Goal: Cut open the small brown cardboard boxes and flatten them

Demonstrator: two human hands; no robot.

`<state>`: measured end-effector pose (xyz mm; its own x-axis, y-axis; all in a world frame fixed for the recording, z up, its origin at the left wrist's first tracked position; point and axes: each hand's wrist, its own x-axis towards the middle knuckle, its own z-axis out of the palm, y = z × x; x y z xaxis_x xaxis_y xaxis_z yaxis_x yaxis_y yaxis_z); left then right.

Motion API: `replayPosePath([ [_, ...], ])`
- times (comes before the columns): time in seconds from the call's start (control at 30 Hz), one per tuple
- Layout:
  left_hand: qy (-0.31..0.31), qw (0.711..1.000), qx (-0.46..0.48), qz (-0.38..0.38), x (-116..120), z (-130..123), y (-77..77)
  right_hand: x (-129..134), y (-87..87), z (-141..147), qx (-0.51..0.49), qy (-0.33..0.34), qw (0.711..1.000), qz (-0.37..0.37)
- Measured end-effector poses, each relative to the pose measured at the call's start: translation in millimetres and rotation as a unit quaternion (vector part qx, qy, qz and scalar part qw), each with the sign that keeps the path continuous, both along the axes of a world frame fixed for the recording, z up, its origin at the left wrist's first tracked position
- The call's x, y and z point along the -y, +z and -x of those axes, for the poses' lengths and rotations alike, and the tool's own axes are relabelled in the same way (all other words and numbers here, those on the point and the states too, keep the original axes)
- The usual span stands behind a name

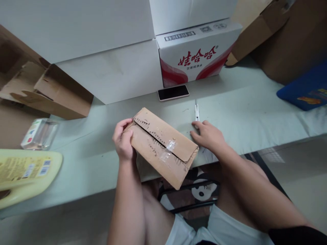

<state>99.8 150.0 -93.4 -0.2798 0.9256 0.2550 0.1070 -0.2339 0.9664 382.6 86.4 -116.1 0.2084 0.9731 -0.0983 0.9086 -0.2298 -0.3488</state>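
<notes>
My left hand [124, 139] grips the left end of a flat brown cardboard box [153, 149], thumb on top and fingers around the edge. The box is tilted over the table's front edge. Its flap shows a dark slit, torn perforations and bits of clear tape. Right of the box, my right hand [208, 134] is low over the table with fingers stretched out and apart. Its fingertips are at the near end of a slim white utility knife [197, 111] lying on the tablecloth, thin tip pointing away.
A phone [173, 92] lies before a white printed carton [194, 61] and stacked white boxes [107, 71]. Open cardboard boxes [63, 92] and a clear plastic container [41, 134] stand left, near a yellow bottle [30, 173]. A blue package [304, 90] is at right.
</notes>
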Motion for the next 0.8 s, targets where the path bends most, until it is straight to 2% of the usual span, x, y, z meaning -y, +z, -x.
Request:
replayPosePath([
  [0.1, 0.030, 0.999, -0.008, 0.008, 1, -3, 4.4, -2, 5.8, 0, 0.019, -0.001, 0.999, 0.046],
  [0.2, 0.069, 0.998, -0.010, 0.008, 1, -5, 7.1, -4, 10.0, 1, 0.019, -0.016, 0.998, 0.050],
  [0.33, 0.117, 0.993, -0.014, -0.017, 1, -9, 4.6, -5, 9.3, -2, -0.016, -0.051, 0.999, 0.005],
  [0.43, 0.123, 0.991, -0.030, -0.048, 1, -12, -0.2, -7, 6.6, -6, -0.128, -0.072, 0.988, -0.041],
  [0.53, 0.093, 0.991, -0.034, -0.094, 1, -15, -3.6, -8, 7.6, -7, -0.315, -0.083, 0.939, -0.114],
  [0.6, 0.074, 0.989, -0.033, -0.125, 2, -16, -4.4, -5, 13.1, -6, -0.388, -0.080, 0.898, -0.192],
  [0.73, 0.064, 0.988, -0.033, -0.136, 3, -17, -5.0, 17, 33.4, -6, -0.405, -0.043, 0.837, -0.366],
  [0.8, 0.063, 0.989, -0.036, -0.132, 3, -17, -5.2, 35, 41.3, -9, -0.381, -0.001, 0.821, -0.426],
])
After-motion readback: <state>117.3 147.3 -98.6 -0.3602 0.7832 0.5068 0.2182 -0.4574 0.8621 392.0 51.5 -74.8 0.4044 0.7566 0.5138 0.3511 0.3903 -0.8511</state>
